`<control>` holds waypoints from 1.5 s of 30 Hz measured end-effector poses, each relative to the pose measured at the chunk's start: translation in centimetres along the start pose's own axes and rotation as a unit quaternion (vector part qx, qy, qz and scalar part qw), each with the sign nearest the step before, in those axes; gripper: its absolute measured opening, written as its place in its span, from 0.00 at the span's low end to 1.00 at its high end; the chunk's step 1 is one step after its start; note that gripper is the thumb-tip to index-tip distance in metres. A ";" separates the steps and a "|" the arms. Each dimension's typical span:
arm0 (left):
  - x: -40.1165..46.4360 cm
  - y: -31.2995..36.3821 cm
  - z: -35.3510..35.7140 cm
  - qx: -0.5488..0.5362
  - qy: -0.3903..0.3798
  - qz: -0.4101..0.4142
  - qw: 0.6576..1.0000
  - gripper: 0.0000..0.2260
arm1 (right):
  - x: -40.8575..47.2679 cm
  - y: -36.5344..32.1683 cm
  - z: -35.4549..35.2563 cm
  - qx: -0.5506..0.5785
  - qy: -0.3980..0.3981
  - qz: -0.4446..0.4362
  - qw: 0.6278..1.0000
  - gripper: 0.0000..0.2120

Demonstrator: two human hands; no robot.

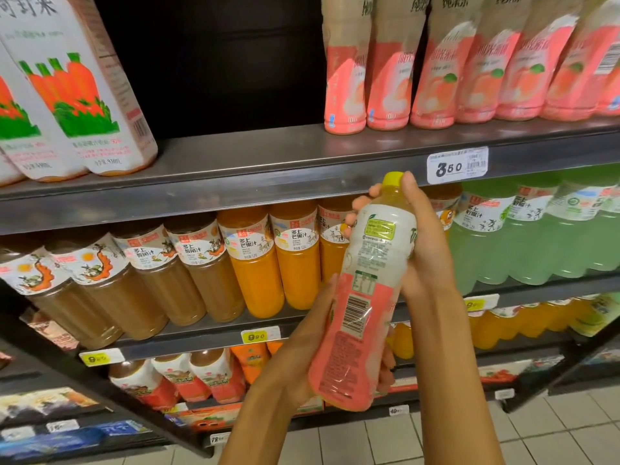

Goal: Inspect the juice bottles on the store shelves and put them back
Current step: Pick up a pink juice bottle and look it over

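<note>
Right hand [426, 250] grips the neck and shoulder of the juice bottle [365, 297]; left hand [312, 357] cups its base. The bottle is held off the shelf, tilted, barcode and print panel facing the viewer. Judgement: inspection under way; return not yet done. A gap on the upper shelf [255, 152] beside the matching pink bottles [436, 62] likely marks its place. Bottle: clear plastic, glossy shrink sleeve in pink and white, ribbed yellow cap [393, 178]. Shelf: dull grey metal.
</note>
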State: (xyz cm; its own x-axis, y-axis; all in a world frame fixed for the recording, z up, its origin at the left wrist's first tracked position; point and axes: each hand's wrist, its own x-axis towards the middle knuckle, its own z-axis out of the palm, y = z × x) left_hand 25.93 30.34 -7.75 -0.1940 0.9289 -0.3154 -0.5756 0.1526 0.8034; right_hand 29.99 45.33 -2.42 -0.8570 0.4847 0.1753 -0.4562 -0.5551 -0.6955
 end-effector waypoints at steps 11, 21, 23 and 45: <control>-0.3 -0.9 0.2 -0.035 0.069 0.078 0.994 0.31 | 0.1 0.2 0.4 -0.136 0.024 -0.035 0.990 0.20; -0.6 0.2 1.1 0.038 0.141 0.071 0.987 0.32 | -0.2 1.1 0.2 -0.108 0.038 0.011 0.993 0.17; -0.4 0.8 1.4 0.056 0.183 0.077 0.978 0.30 | -0.4 1.2 0.5 -0.140 0.055 -0.010 0.989 0.15; 0.1 1.5 1.0 0.076 0.231 0.100 0.965 0.25 | -0.7 1.5 2.1 -0.235 0.079 -0.065 0.967 0.11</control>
State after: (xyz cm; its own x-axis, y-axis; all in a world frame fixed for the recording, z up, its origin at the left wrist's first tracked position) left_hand 25.84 30.96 -6.07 -0.6430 0.7007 -0.3091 -0.3739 0.0650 0.9252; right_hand 29.40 42.71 -2.09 -0.7358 0.6469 0.2005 -0.3667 -0.1317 -0.9210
